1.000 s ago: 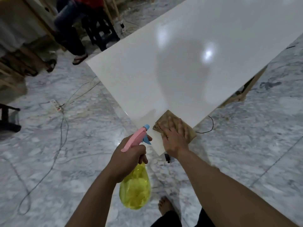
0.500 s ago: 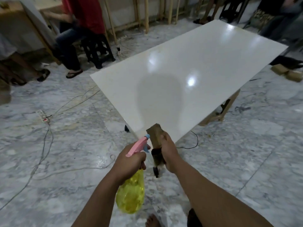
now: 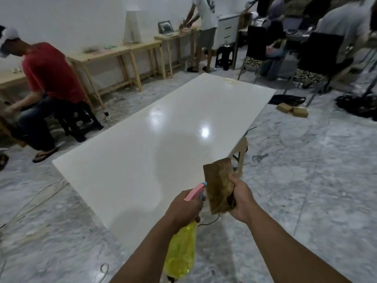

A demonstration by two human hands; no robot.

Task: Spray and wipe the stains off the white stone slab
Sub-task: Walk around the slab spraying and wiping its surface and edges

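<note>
Left hand grip: the left hand point(image 3: 183, 207) is curled tight around the neck of a spray bottle point(image 3: 180, 256), at about 6 o'clock in the view; the yellow body hangs below the fist, the pink and blue nozzle points up toward the slab.
Right hand grip: the right hand point(image 3: 241, 198) holds a brown cloth point(image 3: 219, 185) upright, fingers wrapped round its right edge, lifted clear of the slab.
Slab: the white stone slab point(image 3: 163, 139) lies flat in the centre, running from 7 o'clock toward 1 o'clock, glossy with light reflections.
Stain: a yellowish stain point(image 3: 229, 80) sits at the slab's far corner, near 1 o'clock.
Floor: grey marble floor point(image 3: 306, 180) with cables.
People: a seated person in a red shirt point(image 3: 49, 78) at 9 o'clock; others at 12 to 2 o'clock.
</note>
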